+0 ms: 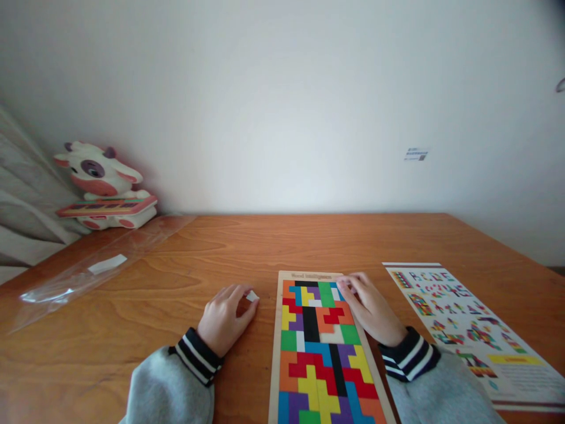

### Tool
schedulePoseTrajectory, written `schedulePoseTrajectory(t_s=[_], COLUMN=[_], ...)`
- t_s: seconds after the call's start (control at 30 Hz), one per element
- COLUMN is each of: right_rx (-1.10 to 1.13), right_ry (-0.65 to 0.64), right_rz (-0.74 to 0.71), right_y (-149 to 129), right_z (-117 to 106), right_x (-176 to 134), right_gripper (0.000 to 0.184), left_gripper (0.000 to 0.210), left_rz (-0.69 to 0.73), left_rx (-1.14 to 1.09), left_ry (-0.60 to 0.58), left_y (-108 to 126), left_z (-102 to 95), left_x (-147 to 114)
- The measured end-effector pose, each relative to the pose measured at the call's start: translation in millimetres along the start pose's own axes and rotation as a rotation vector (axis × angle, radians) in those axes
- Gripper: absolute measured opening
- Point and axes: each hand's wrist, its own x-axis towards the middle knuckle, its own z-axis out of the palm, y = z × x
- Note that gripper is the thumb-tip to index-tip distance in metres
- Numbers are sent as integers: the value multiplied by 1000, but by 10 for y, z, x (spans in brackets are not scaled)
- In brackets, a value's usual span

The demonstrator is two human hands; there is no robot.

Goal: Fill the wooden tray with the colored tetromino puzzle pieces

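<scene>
My left hand (226, 317) is beside the puzzle board's left edge, its thumb and forefinger pinched on a small white puzzle piece (252, 296). The wooden puzzle board (274, 353) lies in front of me, filled with coloured block-shaped pieces. A patch of bare wood shows between orange, black and green pieces right of its middle. Over the board's top right corner rests my right hand (373, 309), fingers bent close together near a white and blue spot. What those fingertips hold, if anything, is hard to make out.
A printed pattern sheet (477, 330) lies to the right, partly under my right sleeve. At the left a clear plastic bag (145, 237) with a white slip (107, 264) stretches along the table (229, 247). A cow-shaped toy keyboard (110, 185) stands at the back left.
</scene>
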Motion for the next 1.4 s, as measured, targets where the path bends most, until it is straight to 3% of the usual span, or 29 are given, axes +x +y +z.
schedulePoseTrajectory(t_s=[0.3, 0.6, 0.77, 0.9, 1.03, 1.1, 1.23, 1.4], right_rx=[-25, -32, -162, -225, -105, 32, 335, 541], right_ry=[1, -21, 21, 58, 140, 77, -252, -460], right_rz=[-3, 10, -32, -44, -48, -20, 104, 132], right_y=[3, 68, 17, -64, -218, -335, -557, -659], right_z=[-4, 7, 72, 129, 99, 78, 92, 123], right_x=[1, -11, -35, -41, -10, -10, -63, -101], right_gripper=[41, 39, 40, 40, 40, 42, 46, 47], left_gripper=[28, 25, 24, 23, 23, 22, 25, 26], left_rz=[-5, -107, -85, -48, 38, 107, 248, 374], left_rx=[44, -213, -285, -309, -346, -375, -471, -550], left_ry=[-18, -72, -78, -22, 102, 166, 274, 276], left_y=[-24, -66, -25, 60, 234, 359, 614, 786], left_z=[17, 43, 49, 21, 44, 86, 184, 252], left_x=[-4, 16, 45, 81, 132, 167, 253, 320])
